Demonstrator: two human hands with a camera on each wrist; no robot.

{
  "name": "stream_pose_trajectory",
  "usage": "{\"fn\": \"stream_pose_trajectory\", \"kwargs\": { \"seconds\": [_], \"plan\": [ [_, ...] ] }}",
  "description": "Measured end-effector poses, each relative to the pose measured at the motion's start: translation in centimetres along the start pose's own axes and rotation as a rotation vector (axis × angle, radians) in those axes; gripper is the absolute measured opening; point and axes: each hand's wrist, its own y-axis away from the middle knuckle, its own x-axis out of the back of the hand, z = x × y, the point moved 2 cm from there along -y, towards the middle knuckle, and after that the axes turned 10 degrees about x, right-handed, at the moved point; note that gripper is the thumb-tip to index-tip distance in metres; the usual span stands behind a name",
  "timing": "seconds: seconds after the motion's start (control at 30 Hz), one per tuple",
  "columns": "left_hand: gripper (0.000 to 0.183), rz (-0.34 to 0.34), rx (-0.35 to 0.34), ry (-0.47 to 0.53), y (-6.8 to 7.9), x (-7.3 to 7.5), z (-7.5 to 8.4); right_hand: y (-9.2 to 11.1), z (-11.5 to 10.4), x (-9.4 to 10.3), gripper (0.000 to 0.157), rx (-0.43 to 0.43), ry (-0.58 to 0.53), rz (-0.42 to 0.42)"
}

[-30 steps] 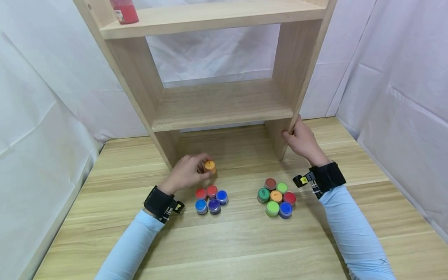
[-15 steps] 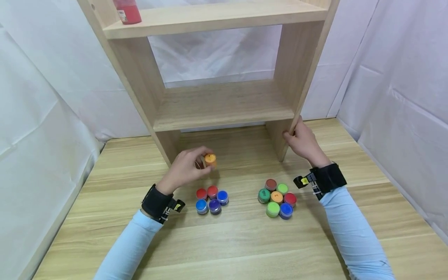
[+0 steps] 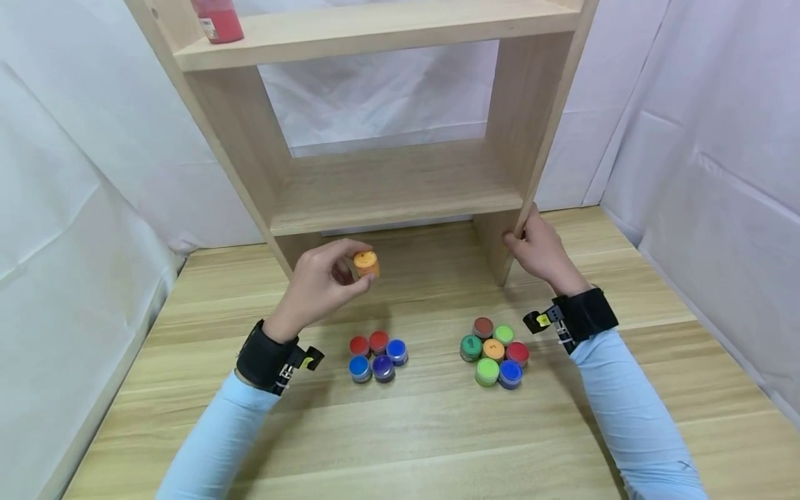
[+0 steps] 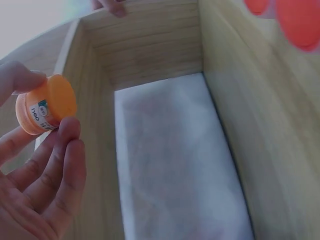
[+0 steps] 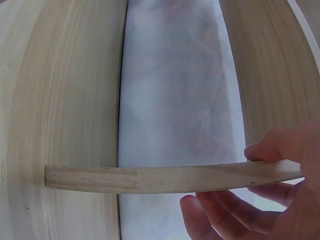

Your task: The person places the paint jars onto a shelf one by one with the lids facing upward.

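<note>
Between thumb and fingers, my left hand (image 3: pixel 321 278) pinches a small orange paint pot (image 3: pixel 366 264), raised in front of the shelf's lowest opening. In the left wrist view the paint pot (image 4: pixel 47 104) lies tilted on its side, its printed label showing. My right hand (image 3: pixel 540 251) grips the right side panel of the wooden shelf (image 3: pixel 400 208) near its foot. The right wrist view has the thumb on one face of the panel (image 5: pixel 175 179) and the fingers on the other. Below the left hand stands a cluster of red, blue and purple paint pots (image 3: pixel 383 369).
A second cluster of paint pots, with a dark green pot (image 3: pixel 471 348) at its left, stands on the wooden table (image 3: pixel 425 444). On the upper board at left is a red-filled bottle (image 3: pixel 220 24). White cloth (image 3: pixel 719 139) hangs around the table.
My left hand has lifted the orange paint pot, moving it up and slightly left, away from the red and blue pots. The right hand keeps its grip on the panel.
</note>
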Motion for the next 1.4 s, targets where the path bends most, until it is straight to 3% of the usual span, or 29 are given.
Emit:
{"fn": "stream_pose_trajectory", "kwargs": {
  "seconds": [0.7,1.0,1.27,1.4],
  "plan": [
    [0.040,0.041,-0.022,-0.087,-2.1,3.0,1.3,-0.3,0.2,-0.6,0.070,-0.004,-0.014,0.007],
    [0.038,0.109,-0.089,-0.109,-3.6,4.9,2.1,-0.4,0.1,-1.0,0.070,-0.015,-0.012,0.001],
    [0.035,0.144,-0.100,-0.141,-4.9,6.6,2.8,-0.6,0.2,-1.0,0.069,-0.032,-0.006,-0.001],
    [0.034,0.179,-0.124,-0.144,-5.7,7.8,4.0,-0.6,0.3,-1.3,0.068,-0.039,-0.006,-0.001]
  ]
}}
